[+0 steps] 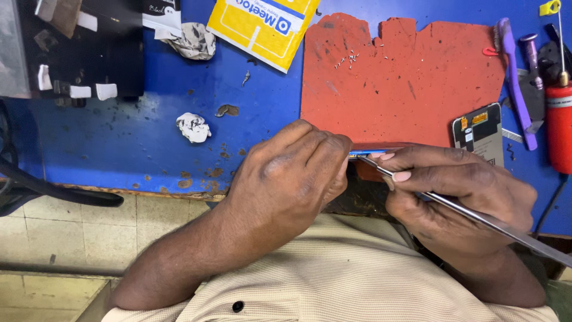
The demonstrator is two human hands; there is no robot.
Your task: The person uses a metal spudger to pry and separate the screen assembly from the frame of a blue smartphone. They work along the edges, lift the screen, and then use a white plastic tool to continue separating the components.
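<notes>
Left hand (292, 173) clenches a thin blue phone (366, 152) while the right hand (459, 191) grips metal tweezers (476, 217) at its edge, prying barely begun.

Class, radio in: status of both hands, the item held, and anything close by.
Left hand closed over thin blue-edged device. Right hand grips long metal tool, tip at device edge. Red mat just behind; tiny screws on it.

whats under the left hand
Only a thin blue edge of a flat device shows past the left hand, where the right hand sets a metal tool. The rest is covered.
</notes>
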